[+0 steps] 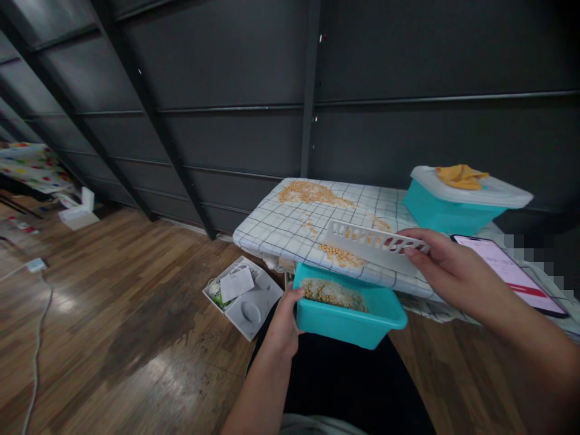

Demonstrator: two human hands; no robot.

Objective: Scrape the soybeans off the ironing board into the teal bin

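My left hand [285,317] grips the left end of a teal plastic bin [344,326], just below the table's front edge. Inside it lie yellow beans, probably soybeans, mixed with white grains [335,294]. My right hand [446,260] is closed on a white slotted plastic piece [362,244], held on edge low over the tabletop. Right along its near side sits a small heap of beans [341,255], close to the bin's opening. A larger spread of beans [312,193] covers the far left part of the checked tablecloth [267,220].
A lidded teal box [453,208] with a yellow cloth [462,176] on top stands at the back right. Near my right forearm lies a phone [502,275]. An open white box [244,296] is on the wooden floor, and a dark panelled wall [231,66] rises behind the table.
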